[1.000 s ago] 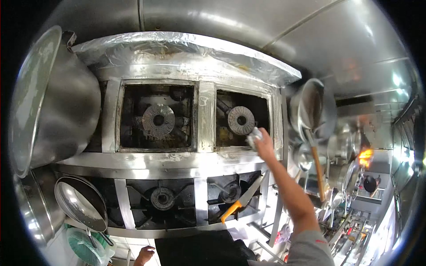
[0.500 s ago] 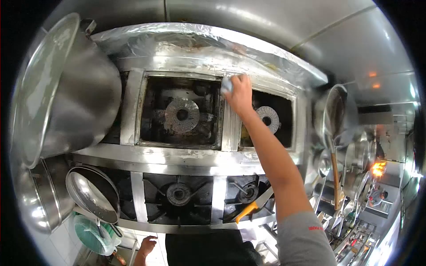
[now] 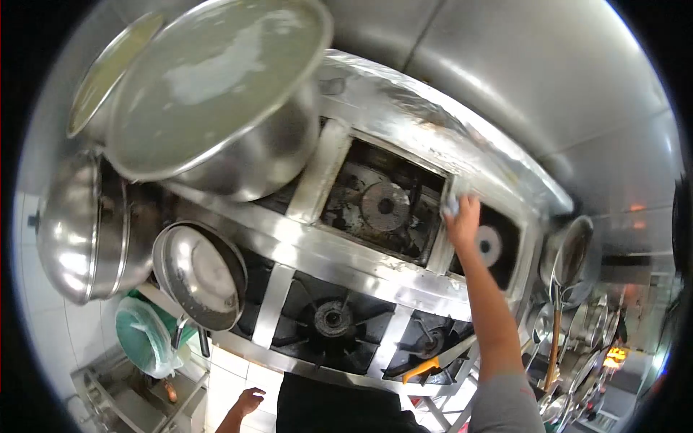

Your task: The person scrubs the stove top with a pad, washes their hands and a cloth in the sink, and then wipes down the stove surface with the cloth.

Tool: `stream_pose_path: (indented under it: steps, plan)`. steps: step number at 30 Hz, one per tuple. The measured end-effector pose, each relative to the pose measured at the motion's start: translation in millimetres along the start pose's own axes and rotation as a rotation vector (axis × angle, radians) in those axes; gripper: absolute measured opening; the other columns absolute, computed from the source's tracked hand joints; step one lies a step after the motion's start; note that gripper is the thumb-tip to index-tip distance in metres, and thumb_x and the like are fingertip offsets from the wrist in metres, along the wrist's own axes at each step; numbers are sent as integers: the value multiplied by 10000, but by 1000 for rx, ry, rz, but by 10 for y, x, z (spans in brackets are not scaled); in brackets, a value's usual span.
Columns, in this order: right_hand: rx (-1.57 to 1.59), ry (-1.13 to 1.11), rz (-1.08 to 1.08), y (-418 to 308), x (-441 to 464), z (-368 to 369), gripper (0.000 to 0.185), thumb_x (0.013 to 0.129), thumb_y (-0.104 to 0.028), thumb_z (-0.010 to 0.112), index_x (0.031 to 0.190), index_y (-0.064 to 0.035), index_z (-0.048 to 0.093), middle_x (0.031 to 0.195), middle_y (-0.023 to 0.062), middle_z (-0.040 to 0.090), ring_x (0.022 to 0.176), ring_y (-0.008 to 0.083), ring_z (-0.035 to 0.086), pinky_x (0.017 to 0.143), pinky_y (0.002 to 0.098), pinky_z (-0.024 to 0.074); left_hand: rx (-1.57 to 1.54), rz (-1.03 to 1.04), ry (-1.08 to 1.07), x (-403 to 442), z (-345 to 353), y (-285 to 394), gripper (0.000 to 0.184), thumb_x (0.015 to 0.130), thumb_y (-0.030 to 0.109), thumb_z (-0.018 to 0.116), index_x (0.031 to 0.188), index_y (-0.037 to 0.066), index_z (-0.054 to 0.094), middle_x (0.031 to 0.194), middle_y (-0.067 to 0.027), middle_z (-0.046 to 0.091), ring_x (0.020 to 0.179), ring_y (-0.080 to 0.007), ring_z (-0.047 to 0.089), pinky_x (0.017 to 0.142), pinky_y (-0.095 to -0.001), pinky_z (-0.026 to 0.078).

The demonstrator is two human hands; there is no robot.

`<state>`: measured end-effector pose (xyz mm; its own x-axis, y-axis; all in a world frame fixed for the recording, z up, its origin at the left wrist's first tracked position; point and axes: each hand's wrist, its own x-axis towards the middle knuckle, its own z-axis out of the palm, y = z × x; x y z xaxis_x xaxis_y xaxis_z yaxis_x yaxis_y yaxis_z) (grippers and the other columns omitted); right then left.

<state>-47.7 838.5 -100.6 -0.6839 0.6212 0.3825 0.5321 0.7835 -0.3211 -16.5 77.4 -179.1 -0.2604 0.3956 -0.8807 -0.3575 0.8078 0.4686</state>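
Head view, stovetop, items as they stand.

Right hand (image 3: 466, 219): right of centre, fingers closed on a pale crumpled wad (image 3: 450, 205), its material too blurred to tell. Place of the wad: against the bare steel divider (image 3: 439, 258) between 2 square burner openings.

Change noted: 0.5 seconds ago the hand sat at the divider's upper end; now it is lower along the same strip. 1 second ago it was at the right-hand opening. Meaning, as I judge it: the rubbing has passed from that opening to the divider.

Left hand (image 3: 250, 401): bottom of frame, left of centre; loose, fingers half curled, nothing seen in it.

Large round steel pot (image 3: 263, 160): upper left, filling more of the frame since the view swung that way.

Orange-handled knife (image 3: 421, 369): lower right, lying across the front burner, untouched.
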Motion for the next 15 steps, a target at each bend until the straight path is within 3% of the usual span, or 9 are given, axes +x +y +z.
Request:
stream_pose_path:
  steps: [4, 6, 7, 10, 12, 14, 15]
  plan:
    - [-62, -236, 18, -485, -836, -386, 362, 605, -100, 722, 903, -22, 533, 927, 176, 480, 901, 374, 478, 775, 439, 406, -188, -197, -12, -221, 0, -348, 197, 789, 29, 570, 965, 46, 655, 619, -32, 582, 506, -89, 484, 459, -241, 398]
    - [-63, -234, 19, -809, -990, -333, 349, 614, -98, 712, 905, -17, 538, 934, 175, 493, 905, 370, 489, 786, 437, 411, -9, -183, -46, -235, 23, -693, 185, 792, 73, 581, 958, 66, 663, 638, -63, 607, 533, -102, 504, 499, -257, 422]
    - [-48, -261, 71, -958, -978, -249, 345, 614, -95, 709, 904, -12, 541, 937, 178, 499, 912, 370, 492, 792, 437, 413, 212, -219, -44, -277, -26, -561, 184, 788, 109, 606, 959, 84, 667, 656, -78, 623, 555, -115, 524, 537, -282, 442]
    - [47, -281, 147, -1591, -754, 47, 331, 625, -94, 697, 904, 2, 548, 932, 195, 507, 918, 381, 495, 800, 443, 416, 129, -223, -26, -363, -201, -505, 179, 794, 130, 612, 959, 92, 670, 660, -89, 629, 568, -139, 553, 561, -287, 459]
    - [90, -264, 90, -1979, -652, 316, 340, 624, -84, 659, 929, 9, 540, 932, 192, 492, 919, 387, 496, 797, 430, 422, 177, -177, -7, -295, -324, -752, 175, 800, 143, 619, 958, 89, 673, 669, -101, 640, 589, -158, 584, 584, -282, 477]
    - [277, -202, 6, -2306, -525, 512, 353, 632, -83, 659, 941, 16, 517, 940, 191, 482, 912, 382, 489, 802, 418, 418, 99, -259, 33, -316, -538, -821, 155, 802, 137, 617, 940, 104, 681, 764, -96, 661, 619, -170, 601, 624, -271, 488]
    - [333, -153, -17, -2448, -443, 586, 373, 612, -75, 676, 945, 5, 527, 952, 187, 486, 921, 379, 482, 812, 424, 415, 254, 178, 51, -256, -588, -1170, 199, 771, -19, 563, 928, 49, 666, 678, -17, 616, 562, -60, 517, 508, -222, 438]
